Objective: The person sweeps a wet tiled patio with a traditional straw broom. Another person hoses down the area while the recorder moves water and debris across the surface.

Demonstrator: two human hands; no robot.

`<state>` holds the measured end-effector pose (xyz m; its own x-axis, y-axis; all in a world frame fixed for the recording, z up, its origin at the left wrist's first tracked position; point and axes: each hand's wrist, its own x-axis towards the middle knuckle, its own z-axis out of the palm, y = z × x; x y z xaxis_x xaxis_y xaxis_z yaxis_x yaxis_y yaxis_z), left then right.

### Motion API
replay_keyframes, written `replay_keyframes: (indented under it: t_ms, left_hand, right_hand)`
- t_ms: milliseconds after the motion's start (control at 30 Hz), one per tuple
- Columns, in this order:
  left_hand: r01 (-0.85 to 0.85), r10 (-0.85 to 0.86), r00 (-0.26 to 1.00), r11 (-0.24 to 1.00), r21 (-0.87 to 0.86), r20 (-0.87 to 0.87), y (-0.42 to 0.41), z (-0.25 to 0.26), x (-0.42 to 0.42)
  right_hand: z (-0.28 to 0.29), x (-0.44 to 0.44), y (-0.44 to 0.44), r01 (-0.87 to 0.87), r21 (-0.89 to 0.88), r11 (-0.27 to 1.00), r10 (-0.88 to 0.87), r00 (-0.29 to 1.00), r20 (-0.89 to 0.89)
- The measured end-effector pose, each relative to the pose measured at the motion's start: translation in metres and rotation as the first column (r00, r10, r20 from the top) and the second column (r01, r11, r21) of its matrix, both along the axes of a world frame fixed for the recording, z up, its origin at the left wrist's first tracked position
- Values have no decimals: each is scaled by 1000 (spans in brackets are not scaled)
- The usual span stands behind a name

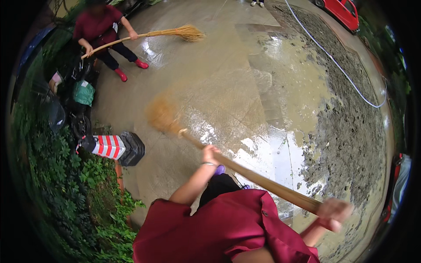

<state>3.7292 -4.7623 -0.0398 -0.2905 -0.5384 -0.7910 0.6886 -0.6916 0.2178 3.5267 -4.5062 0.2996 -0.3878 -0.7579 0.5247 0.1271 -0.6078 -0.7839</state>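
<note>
A long-handled broom slants across my body, with its wooden handle (pixel 263 182) running from lower right to upper left. Partway along the shaft, towards the bristles, my left hand (pixel 210 155) grips it and wears a bracelet at the wrist. Around the handle's upper end is my right hand (pixel 334 212), blurred by motion. The straw broom head (pixel 162 113) is also blurred, over the wet pavement (pixel 197 82) ahead and to my left. Water and thin mud cover the paving.
A co-worker (pixel 105 33) holds another straw broom (pixel 190 33) at the upper left. A striped traffic cone (pixel 110 146) lies near green shrubs (pixel 65 190). Dark mud (pixel 348 144) and a pale hose (pixel 335 62) are on the right. A red vehicle (pixel 343 13) stands far off.
</note>
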Motion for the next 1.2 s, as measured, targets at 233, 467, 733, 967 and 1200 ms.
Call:
replay_keyframes:
  t_ms: [233,467,733,967,1200]
  left_hand:
    - [275,-295,907,955,107,301,-22,-97,16]
    - [410,-410,912,909,79,-20,12,-18,-207]
    - [366,-359,895,930,-23,-265,11,62,-172]
    - [165,-169,986,969,186,4,40,-19,-32]
    - [321,-329,944,918,231,-7,97,-19,-182]
  right_hand:
    - [-63,42,-18,309,311,899,-351,932,90]
    - [11,51,51,613,91,785,-583,780,-229]
    - [85,-7,-39,-221,-202,954,105,877,-468]
    - [3,-65,-39,-257,-188,948,246,966,-80]
    - [18,-56,67,357,-97,929,-364,929,-72]
